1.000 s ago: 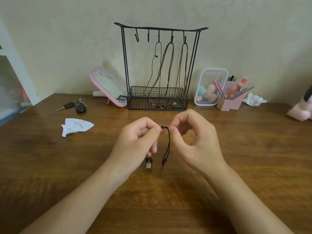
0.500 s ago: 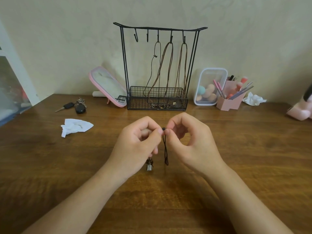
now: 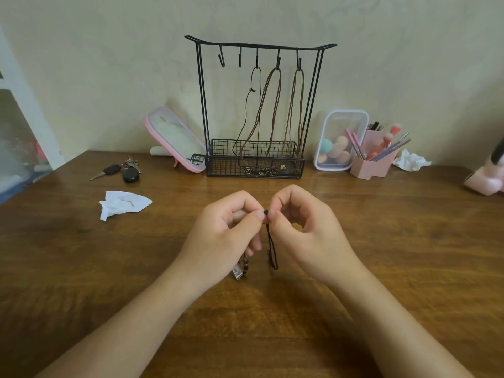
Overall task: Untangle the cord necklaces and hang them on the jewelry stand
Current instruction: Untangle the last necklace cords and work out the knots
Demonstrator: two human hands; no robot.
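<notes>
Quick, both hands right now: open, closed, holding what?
Left hand: closed, pinching the black cord necklace near its top.
Right hand: closed, pinching the same cord at the same spot.

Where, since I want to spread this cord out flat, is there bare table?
Bare wood: right of the right hand, nearer than the pink brush holder; the strip between both hands, pinching the cord necklace, and the jewelry stand; left of the left hand, nearer than the tissue. Crowded along the back: keys, mirror, stand, clear box.
</notes>
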